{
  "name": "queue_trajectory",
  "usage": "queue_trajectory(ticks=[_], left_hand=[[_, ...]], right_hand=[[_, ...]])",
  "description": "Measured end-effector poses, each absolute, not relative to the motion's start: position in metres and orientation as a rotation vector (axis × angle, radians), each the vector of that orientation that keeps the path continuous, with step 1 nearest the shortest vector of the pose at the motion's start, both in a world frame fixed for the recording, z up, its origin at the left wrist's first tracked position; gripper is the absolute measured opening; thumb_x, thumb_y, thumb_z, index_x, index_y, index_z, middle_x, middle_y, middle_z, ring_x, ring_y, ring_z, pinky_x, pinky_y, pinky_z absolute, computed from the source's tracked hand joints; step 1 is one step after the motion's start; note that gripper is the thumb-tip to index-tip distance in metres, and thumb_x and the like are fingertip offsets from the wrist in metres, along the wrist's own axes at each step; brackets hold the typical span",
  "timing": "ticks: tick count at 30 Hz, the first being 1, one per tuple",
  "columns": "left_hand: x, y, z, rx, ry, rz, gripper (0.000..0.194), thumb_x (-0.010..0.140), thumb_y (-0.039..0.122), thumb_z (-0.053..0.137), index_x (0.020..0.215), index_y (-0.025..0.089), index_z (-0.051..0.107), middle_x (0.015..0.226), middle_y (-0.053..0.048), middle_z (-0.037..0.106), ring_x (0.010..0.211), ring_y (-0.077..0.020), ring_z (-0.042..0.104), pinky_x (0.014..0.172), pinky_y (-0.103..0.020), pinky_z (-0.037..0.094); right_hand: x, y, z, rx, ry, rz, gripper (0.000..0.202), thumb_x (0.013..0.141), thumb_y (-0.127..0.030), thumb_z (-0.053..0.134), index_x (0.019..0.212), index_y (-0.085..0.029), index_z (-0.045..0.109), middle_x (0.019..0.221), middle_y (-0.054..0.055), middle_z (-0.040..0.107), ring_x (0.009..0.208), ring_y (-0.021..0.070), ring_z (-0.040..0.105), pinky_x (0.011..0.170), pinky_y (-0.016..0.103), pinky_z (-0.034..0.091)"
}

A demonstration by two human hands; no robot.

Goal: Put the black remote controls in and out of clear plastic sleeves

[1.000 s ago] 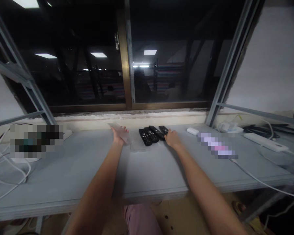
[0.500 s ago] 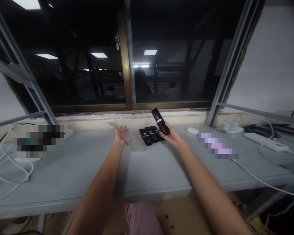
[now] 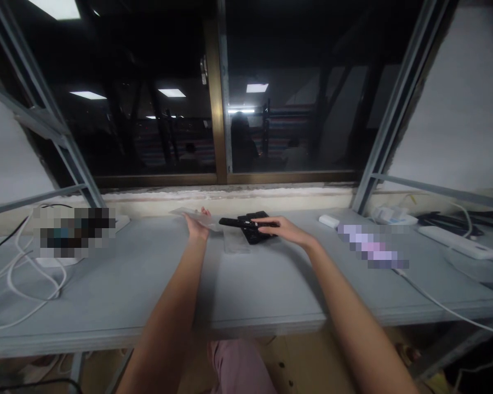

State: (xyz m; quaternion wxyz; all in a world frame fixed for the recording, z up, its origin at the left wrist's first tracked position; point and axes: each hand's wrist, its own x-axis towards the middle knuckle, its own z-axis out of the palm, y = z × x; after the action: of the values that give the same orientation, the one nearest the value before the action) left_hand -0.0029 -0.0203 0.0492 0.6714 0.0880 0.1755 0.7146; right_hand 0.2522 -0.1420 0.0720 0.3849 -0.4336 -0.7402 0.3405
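Note:
A clear plastic bag (image 3: 203,220) is in my left hand (image 3: 197,225), its far end pointing up and to the left. My right hand (image 3: 282,227) grips a black remote control (image 3: 240,223), held nearly level with its tip toward the bag. The tip and the bag's opening are close together; whether they touch I cannot tell. Beneath the held remote, more black remotes (image 3: 258,237) lie side by side on the grey table (image 3: 258,290), partly covered by it and my right hand. Another clear bag (image 3: 236,242) lies flat just left of them.
At the right lie a white adapter (image 3: 328,221), a blurred-out purple object (image 3: 372,246) with a white cable, and a white power strip (image 3: 458,242). White cables (image 3: 36,290) loop at the left by a blurred-out item (image 3: 76,232). Metal posts (image 3: 388,126) flank the window.
My right hand has turned the remote from upright to nearly level, its tip swinging left toward the bag. My left hand has tilted the bag flatter. The view has shifted slightly.

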Motion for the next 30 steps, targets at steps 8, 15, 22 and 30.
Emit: queue_trajectory(ticks=[8, 15, 22, 30], left_hand=[[0.004, -0.018, 0.047, 0.248, 0.359, 1.567, 0.048, 0.093, 0.058, 0.021, 0.084, 0.019, 0.048, 0.075, -0.002, 0.054, 0.067, -0.0109, 0.054, 0.066, -0.021, 0.047], [-0.001, -0.018, 0.05, 0.189, 0.369, 1.611, 0.051, 0.092, 0.059, 0.018, 0.093, 0.019, 0.05, 0.079, -0.003, 0.056, 0.065, -0.0098, 0.056, 0.067, -0.02, 0.048], [0.006, -0.019, 0.049, 0.214, 0.38, 1.585, 0.044, 0.093, 0.057, 0.023, 0.094, 0.021, 0.048, 0.079, -0.003, 0.056, 0.064, -0.0101, 0.056, 0.067, -0.021, 0.049], [0.04, -0.045, 0.064, 0.343, 0.399, 1.458, 0.035, 0.091, 0.051, 0.04, 0.097, 0.018, 0.05, 0.085, -0.006, 0.063, 0.071, -0.0127, 0.061, 0.068, -0.024, 0.052]], right_hand=[[0.243, -0.135, 0.06, -1.212, -1.938, 0.779, 0.04, 0.079, -0.036, 0.066, 0.117, -0.025, 0.065, 0.114, 0.005, 0.066, 0.103, 0.0209, 0.059, 0.097, 0.039, 0.041], [0.25, -0.141, 0.07, -1.232, -1.943, 0.952, 0.043, 0.08, -0.04, 0.062, 0.12, -0.023, 0.063, 0.078, 0.0, 0.065, 0.058, 0.0094, 0.05, 0.058, 0.023, 0.043], [0.237, -0.136, 0.059, -1.2, -1.937, 0.849, 0.044, 0.079, -0.039, 0.064, 0.12, -0.023, 0.062, 0.099, 0.003, 0.067, 0.082, 0.0151, 0.059, 0.078, 0.031, 0.046], [0.209, -0.131, 0.041, -1.188, -1.826, 0.523, 0.045, 0.081, -0.032, 0.062, 0.125, -0.023, 0.056, 0.124, 0.006, 0.059, 0.112, 0.0209, 0.054, 0.101, 0.039, 0.036]])
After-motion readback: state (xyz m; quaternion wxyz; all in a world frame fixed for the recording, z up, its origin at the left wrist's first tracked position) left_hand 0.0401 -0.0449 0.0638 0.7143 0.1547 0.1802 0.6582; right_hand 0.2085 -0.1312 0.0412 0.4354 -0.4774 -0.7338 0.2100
